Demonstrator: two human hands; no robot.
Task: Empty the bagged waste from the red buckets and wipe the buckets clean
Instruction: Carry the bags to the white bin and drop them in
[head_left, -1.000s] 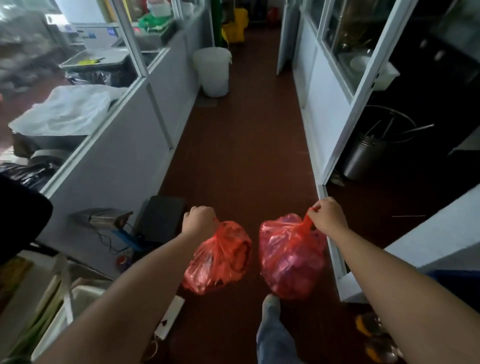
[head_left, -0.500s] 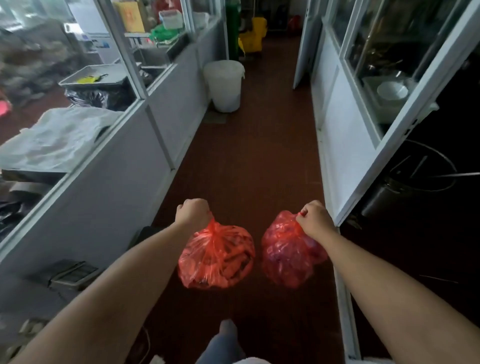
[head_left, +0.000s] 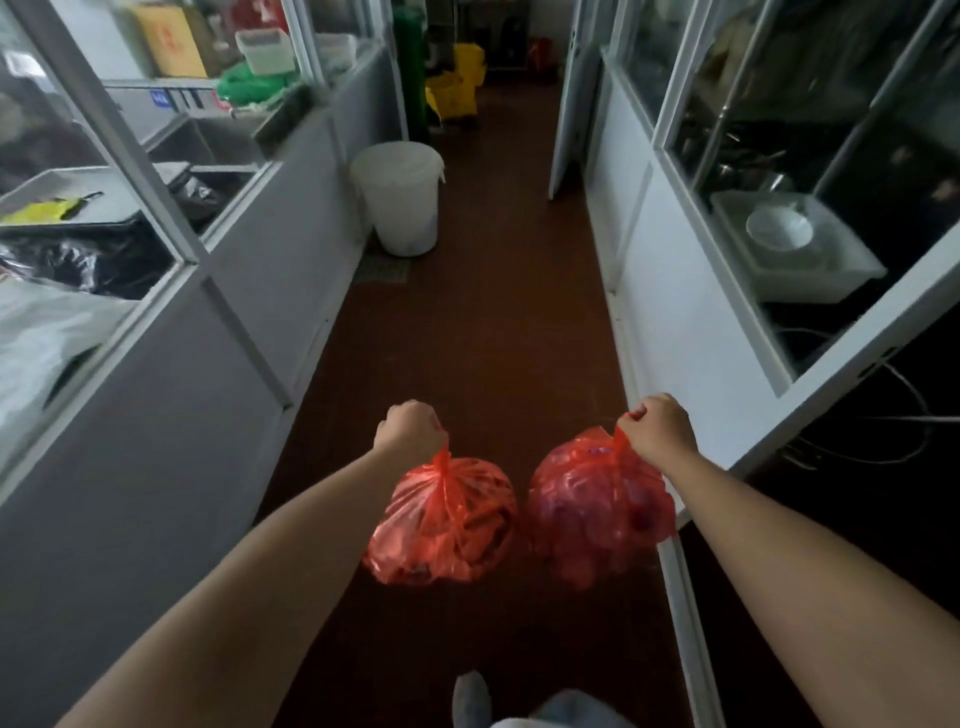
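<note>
**Q:** What do the hands show?

**A:** The left hand is clenched in a fist round the twisted neck of one red plastic bag, the left bag. The right hand is clenched the same way round the gathered neck of a second, the right bag. Both bare forearms reach forward from the lower corners.

**Q:** Where are the bags?

**A:** Each hangs free beneath its fist, above the dark red floor. They hang side by side between the two arms; whether they touch cannot be told. Both bulge full. The left bag is orange-red and the right bag pinker, with lumpy contents that show dimly through the film and cannot be identified.

**Q:** What lies around them?

**A:** A narrow corridor. A grey partition with glazed upper panels runs along the left, and a white partition with similar glazing runs along the right. A white bucket stands on the floor against the grey partition, well ahead of the bags. A yellow mop bucket stands at the far end of the corridor.

**Q:** And behind the glass?

**A:** On the left are a crumpled black bag and, farther on, a green bag. On the right a white bowl sits in a white tray. A shoe shows at the bottom edge.
</note>
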